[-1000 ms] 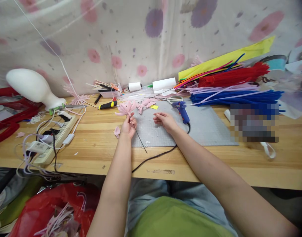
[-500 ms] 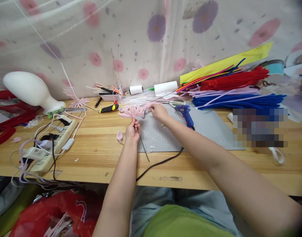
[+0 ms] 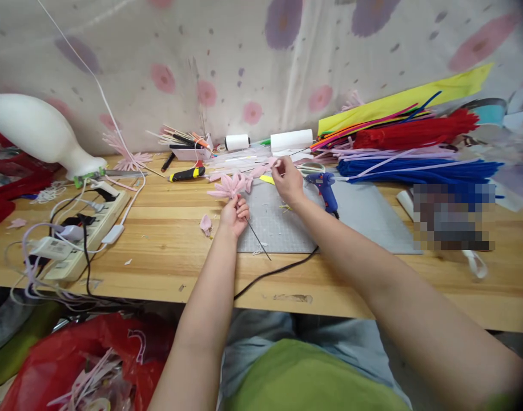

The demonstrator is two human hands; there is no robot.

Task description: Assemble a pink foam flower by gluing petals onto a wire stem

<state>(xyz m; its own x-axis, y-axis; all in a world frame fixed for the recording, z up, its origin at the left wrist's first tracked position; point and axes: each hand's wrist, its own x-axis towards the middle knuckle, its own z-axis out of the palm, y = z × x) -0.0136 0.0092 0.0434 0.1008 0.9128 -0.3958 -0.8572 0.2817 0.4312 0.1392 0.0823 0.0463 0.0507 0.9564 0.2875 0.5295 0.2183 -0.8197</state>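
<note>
My left hand [image 3: 233, 214] is closed around the dark wire stem [image 3: 258, 242] of a pink petalled flower [image 3: 229, 185], holding it upright over the left edge of the grey cutting mat [image 3: 364, 225]. My right hand [image 3: 288, 180] reaches to the far edge of the mat and pinches a small pink petal piece [image 3: 270, 164] among other pink pieces lying there. A single loose pink petal [image 3: 205, 224] lies on the wood just left of my left hand.
A blue glue gun [image 3: 325, 191] lies right of my right hand, its black cord running off the desk's front. Bundles of blue, red and pink pipe cleaners [image 3: 411, 165] fill the back right. A power strip [image 3: 88, 234] and white foam head [image 3: 43, 134] sit left.
My right hand moved from the middle of the mat to its far edge and closed on a pink piece. My left hand kept hold of the flower stem.
</note>
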